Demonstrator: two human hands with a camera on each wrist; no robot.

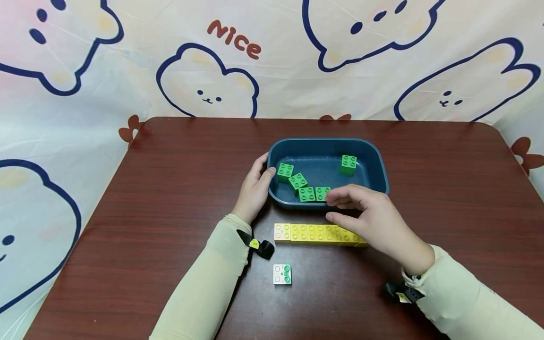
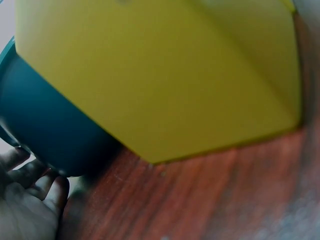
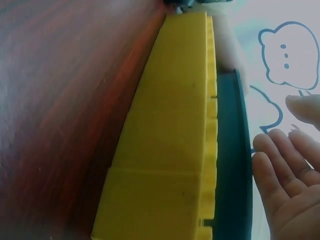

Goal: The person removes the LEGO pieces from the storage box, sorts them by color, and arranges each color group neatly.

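A dark blue plastic tub point(image 1: 369, 160) stands on the table with several green toy bricks point(image 1: 348, 165) in it. My left hand point(image 1: 254, 191) holds the tub's left end, thumb at the rim and fingers along the outer wall. Over the tub's front right rim hovers my right hand point(image 1: 374, 217), thumb and fingers apart; its palm is bare in the right wrist view. Its fingertips are close to a green brick point(image 1: 321, 194) by the front wall. A row of yellow bricks point(image 1: 314, 233) lies before the tub, its right end partly behind my right hand.
A single green brick point(image 1: 282, 274), whitened by glare, sits nearer to me than the yellow row. The brown table point(image 1: 191, 156) ends at a cartoon-printed cloth point(image 1: 280, 85) behind it. Wrist cameras point(image 1: 264, 249) hang close to the tabletop.
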